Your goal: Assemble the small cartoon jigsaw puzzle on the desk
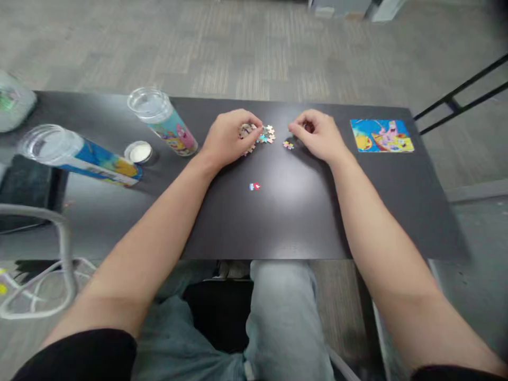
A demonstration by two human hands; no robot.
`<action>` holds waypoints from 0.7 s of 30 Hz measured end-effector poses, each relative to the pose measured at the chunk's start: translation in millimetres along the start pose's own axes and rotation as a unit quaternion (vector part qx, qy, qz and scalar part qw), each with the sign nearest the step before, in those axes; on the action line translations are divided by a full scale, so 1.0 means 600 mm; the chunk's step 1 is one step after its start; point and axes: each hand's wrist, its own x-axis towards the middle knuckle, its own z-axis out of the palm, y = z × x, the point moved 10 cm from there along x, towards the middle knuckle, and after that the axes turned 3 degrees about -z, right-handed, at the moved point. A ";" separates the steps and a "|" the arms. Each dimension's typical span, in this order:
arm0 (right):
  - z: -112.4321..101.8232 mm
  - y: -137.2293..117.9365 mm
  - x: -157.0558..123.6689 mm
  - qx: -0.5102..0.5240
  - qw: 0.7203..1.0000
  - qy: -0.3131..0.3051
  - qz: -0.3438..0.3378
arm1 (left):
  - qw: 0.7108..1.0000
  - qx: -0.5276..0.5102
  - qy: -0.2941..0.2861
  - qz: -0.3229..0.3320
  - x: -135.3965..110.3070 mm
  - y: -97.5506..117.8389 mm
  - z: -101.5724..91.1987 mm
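A small heap of jigsaw pieces point(265, 135) lies at the far middle of the black table point(278, 222). My left hand point(229, 135) rests on the heap's left side, fingers curled over some pieces. My right hand point(317, 135) sits just right of the heap, fingers curled in, with what they hold hidden. A loose piece point(288, 145) lies by its fingertips. One single red, white and blue piece point(254, 186) lies alone nearer to me.
A colourful cartoon picture card point(381, 136) lies at the table's far right. Two clear printed tubes point(166, 123) point(79, 154) lie at the left with a white lid point(138, 152) between them. White cables point(39, 286) hang at the lower left. My legs show under the table's near edge.
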 end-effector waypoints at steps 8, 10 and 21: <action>0.019 -0.055 -0.004 0.074 0.996 0.012 -0.052 | 0.996 -0.052 0.029 -0.059 -0.004 0.018 -0.008; 0.029 -0.072 -0.005 0.099 0.993 0.000 -0.066 | 0.996 -0.058 0.017 -0.065 -0.005 0.021 -0.002; 0.024 -0.082 -0.006 0.149 0.985 -0.065 -0.062 | 0.998 0.034 0.023 -0.041 -0.005 -0.003 -0.011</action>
